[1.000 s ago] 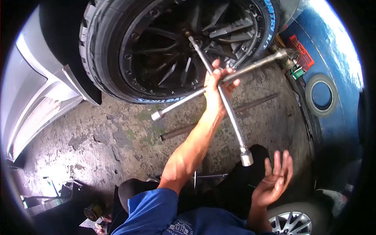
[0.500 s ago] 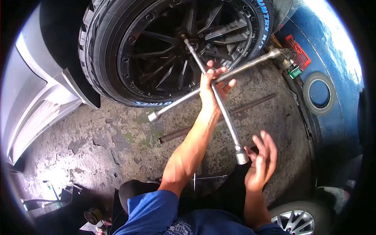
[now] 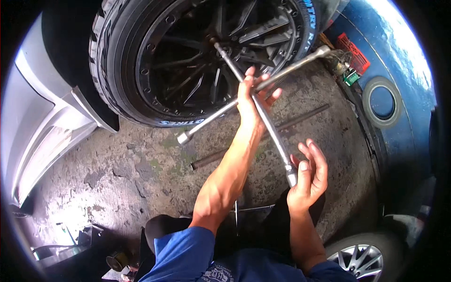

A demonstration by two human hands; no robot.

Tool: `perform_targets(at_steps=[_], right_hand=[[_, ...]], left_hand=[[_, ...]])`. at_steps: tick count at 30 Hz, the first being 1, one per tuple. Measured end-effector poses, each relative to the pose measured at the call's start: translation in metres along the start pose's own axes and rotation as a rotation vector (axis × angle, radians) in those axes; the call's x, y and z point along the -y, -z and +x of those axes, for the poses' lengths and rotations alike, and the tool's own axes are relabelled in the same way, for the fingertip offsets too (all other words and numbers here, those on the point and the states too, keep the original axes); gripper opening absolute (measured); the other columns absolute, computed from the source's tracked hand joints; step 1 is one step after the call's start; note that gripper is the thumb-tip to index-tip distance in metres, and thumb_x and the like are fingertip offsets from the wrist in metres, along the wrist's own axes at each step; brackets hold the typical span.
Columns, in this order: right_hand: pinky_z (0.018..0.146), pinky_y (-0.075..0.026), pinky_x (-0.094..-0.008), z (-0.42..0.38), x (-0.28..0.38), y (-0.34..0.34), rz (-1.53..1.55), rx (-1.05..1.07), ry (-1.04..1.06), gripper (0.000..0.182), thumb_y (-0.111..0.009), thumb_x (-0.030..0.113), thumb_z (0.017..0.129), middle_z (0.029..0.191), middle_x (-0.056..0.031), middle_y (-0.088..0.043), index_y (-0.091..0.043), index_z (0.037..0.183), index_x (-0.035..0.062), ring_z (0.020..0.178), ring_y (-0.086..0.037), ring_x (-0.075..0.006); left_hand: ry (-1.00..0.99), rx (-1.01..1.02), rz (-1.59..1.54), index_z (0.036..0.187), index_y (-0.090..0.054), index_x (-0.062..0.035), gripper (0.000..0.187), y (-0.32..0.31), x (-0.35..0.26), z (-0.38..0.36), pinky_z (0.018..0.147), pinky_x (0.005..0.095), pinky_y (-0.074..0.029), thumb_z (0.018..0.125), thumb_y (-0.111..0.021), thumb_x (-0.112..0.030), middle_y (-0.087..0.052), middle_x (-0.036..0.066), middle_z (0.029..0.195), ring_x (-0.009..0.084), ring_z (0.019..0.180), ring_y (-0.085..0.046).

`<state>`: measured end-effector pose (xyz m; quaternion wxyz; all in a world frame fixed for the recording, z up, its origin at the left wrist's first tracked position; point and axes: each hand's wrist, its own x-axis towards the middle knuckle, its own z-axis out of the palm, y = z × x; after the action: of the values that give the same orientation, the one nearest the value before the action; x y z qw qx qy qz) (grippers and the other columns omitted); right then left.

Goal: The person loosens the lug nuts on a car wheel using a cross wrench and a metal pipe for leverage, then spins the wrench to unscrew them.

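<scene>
A chrome four-way lug wrench (image 3: 272,128) reaches from the hub of a black multi-spoke wheel (image 3: 221,80) down toward my body. Where its bars cross, my left hand (image 3: 251,101) holds it, fingers loosely around the centre and tips showing on the far side. Beside the near socket end is my right hand (image 3: 308,178), its fingers apart and slightly curled, the thumb side right at the socket. The far end of that bar meets the middle of the wheel.
A long metal pipe (image 3: 216,159) lies on the worn concrete floor (image 3: 155,174) beneath the wrench. To the right are a red plastic basket (image 3: 353,54), a loose ring-shaped tyre (image 3: 381,102) and a silver alloy wheel (image 3: 359,261). Grey car bodywork (image 3: 35,89) stands at left.
My right hand has moved up and left, closer to the wrench's near socket end. My left hand stays at the cross, and the view has shifted slightly.
</scene>
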<state>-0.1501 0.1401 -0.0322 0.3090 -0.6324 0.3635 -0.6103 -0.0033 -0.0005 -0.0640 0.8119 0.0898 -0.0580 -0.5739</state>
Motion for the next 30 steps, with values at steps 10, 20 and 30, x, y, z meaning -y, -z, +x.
perform_targets(at_steps=[10, 20, 30], right_hand=[[0.092, -0.051, -0.0417, 0.007, -0.012, -0.013, -0.12, -0.031, 0.32, 0.036, -0.048, 0.007, 0.093, 0.129, -0.0245, -0.05, -0.046, 0.126, -0.0066, 0.11, -0.059, -0.0316], [0.106, -0.034, -0.0456, 0.033, 0.026, 0.006, -0.218, 0.511, -0.139, 0.059, -0.068, 0.02, 0.084, 0.137, -0.0242, -0.045, -0.045, 0.133, -0.0033, 0.127, -0.043, -0.0403], [0.087, -0.052, -0.0371, 0.08, 0.085, 0.199, -0.226, 0.559, -1.117, 0.049, -0.062, 0.028, 0.09, 0.118, -0.0157, -0.063, -0.051, 0.129, 0.0013, 0.098, -0.066, -0.0265]], left_hand=[[0.051, -0.027, 0.03, 0.121, -0.052, -0.0185, 0.04, -0.003, -0.004, -0.001, 0.074, 0.0448, -0.058, 0.087, -0.061, -0.038, -0.063, 0.006, 0.105, 0.0241, 0.093, -0.064], [0.26, -0.284, 0.25, 0.127, -0.054, -0.0129, 0.066, -0.001, -0.031, -0.029, 0.077, 0.0434, -0.052, 0.081, -0.058, -0.06, -0.06, 0.009, 0.117, 0.0268, 0.102, -0.059], [1.026, 0.428, 2.442, 0.122, -0.055, -0.0119, 0.04, 0.032, -0.252, -0.263, 0.073, 0.0327, -0.052, 0.089, -0.053, -0.034, -0.066, 0.008, 0.107, 0.0265, 0.086, -0.065]])
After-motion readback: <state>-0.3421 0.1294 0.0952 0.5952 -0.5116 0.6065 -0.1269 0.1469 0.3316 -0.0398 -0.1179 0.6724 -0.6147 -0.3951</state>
